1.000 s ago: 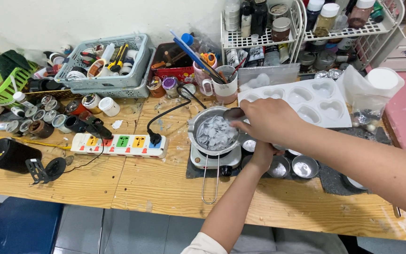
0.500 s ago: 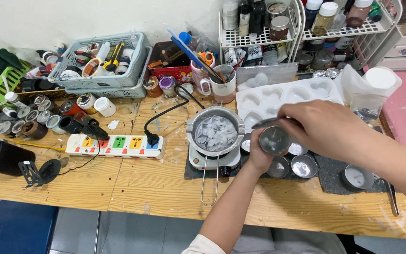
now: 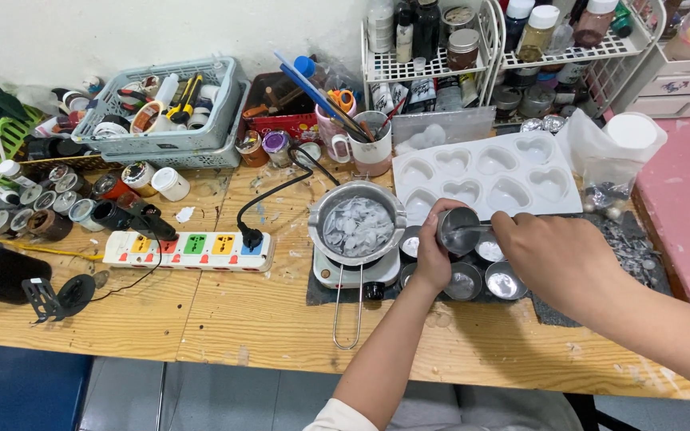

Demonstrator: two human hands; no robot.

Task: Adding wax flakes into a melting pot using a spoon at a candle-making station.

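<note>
On the cluttered wooden workbench (image 3: 265, 319), the left hand (image 3: 433, 255) grips a small round metal cup (image 3: 458, 230) at frame centre while the right hand (image 3: 557, 259) pinches a thin tool into it; a tilt risks spillage onto the white heart-shaped mould (image 3: 489, 179).

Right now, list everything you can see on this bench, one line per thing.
small metal cup: one, silver, held above the dark mat
spoon-like metal tool: one, silver, tip in the cup
metal pot: one, silver, holding white flakes, on the small hotplate
hotplate: one, white, bench centre
heart mould tray: one, white, behind the cups
metal cups on mat: several, silver, right of the hotplate
power strip: one, white with coloured sockets, left of the pot
mesh basket: one, grey, back left
wire racks: two, white, back right, holding jars
left hand: holds the cup
right hand: holds the tool
</note>
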